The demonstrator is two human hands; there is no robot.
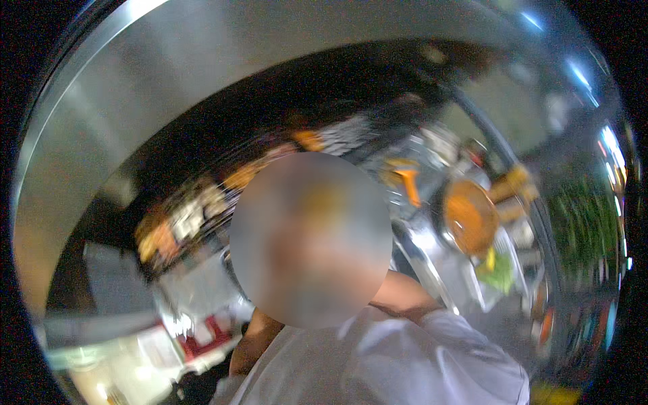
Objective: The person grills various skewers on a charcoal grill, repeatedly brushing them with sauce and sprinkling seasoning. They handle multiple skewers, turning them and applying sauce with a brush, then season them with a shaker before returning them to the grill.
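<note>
A round blurred patch covers the middle of the view, where both forearms lead in, so neither my left hand nor my right hand can be made out, nor anything they may hold. Light and brown food pieces (pixel 190 215) lie in a row on a dark grill to the upper left of the patch. Close to its right edge is an orange object (pixel 412 186), perhaps a utensil's handle. Farther right stands a round pan or bowl (pixel 470 217) with orange contents. Below that, a white tray (pixel 473 283) holds something green.
A large curved metal surface (pixel 152 86), perhaps a hood, spans the top and left. Pale containers and a red item (pixel 205 339) are at lower left. A dark rail (pixel 483 124) curves down the right side. Much is smeared by motion.
</note>
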